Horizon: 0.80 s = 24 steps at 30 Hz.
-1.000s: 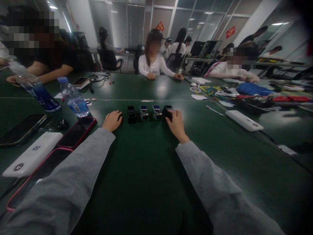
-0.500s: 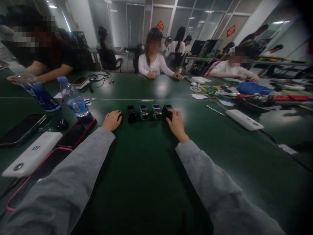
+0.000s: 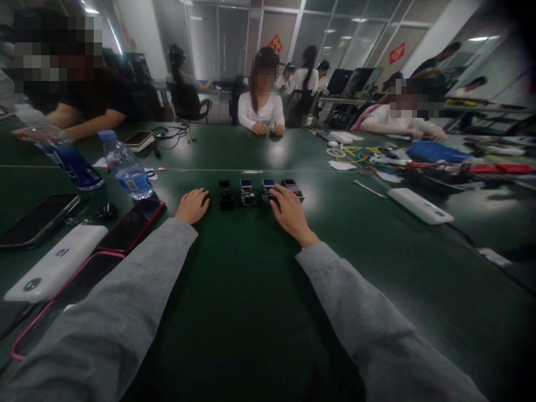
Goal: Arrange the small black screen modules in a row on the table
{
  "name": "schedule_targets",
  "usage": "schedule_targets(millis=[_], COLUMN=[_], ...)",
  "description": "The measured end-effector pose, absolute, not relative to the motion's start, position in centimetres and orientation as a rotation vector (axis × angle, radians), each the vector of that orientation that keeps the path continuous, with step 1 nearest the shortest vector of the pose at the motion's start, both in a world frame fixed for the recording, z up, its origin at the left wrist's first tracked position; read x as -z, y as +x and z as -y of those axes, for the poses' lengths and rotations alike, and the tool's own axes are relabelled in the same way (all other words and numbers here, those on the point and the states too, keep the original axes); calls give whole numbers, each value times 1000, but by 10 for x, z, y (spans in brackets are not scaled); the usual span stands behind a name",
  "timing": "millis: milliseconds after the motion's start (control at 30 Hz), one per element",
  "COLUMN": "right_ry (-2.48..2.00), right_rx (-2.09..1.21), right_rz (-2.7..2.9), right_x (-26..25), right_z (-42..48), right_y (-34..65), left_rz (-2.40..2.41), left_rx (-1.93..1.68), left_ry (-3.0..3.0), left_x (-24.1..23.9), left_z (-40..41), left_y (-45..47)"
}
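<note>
A dark green worktop [image 3: 234, 312] fills the foreground. The left hand [image 3: 193, 205] lies on it, palm down and empty, fingers slightly parted, near the leftmost black case [image 3: 226, 196]. Next in the row sits a small circuit board [image 3: 247, 194]. The right hand [image 3: 290, 212] curves over a second board [image 3: 267, 183], beside another black case [image 3: 298, 191]; whether it grips cannot be told.

"How's your light?"
"Dim; you get ceiling lamps [image 3: 114, 37] at upper left and glare on your bench [image 3: 243, 279] just above centre."
"Sharpness?"
"Soft; your frame stretches toward its edges and blackens at upper right."
</note>
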State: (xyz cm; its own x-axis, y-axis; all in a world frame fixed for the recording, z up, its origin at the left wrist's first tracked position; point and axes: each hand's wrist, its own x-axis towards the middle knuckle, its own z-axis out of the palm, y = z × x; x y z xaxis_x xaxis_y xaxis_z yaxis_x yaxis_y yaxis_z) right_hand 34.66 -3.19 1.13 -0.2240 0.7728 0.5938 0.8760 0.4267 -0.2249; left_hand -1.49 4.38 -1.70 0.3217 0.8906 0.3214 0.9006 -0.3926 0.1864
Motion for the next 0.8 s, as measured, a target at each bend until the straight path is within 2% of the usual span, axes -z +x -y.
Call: schedule_targets(millis=[233, 467, 800], right_ry=[-1287, -1377, -1169], right_rx=[140, 199, -1], right_rz=[2099, 2020, 2374], right_x=[-10, -17, -20], right_z=[30, 39, 55], right_y=[347, 333, 294], left_rz=[1687, 1698, 1712], left_rx=[640, 605, 567], left_ry=[-2520, -2535, -2526], left_x=[22, 20, 20], left_z=[-47, -47, -45], left_y=[-17, -17, -15])
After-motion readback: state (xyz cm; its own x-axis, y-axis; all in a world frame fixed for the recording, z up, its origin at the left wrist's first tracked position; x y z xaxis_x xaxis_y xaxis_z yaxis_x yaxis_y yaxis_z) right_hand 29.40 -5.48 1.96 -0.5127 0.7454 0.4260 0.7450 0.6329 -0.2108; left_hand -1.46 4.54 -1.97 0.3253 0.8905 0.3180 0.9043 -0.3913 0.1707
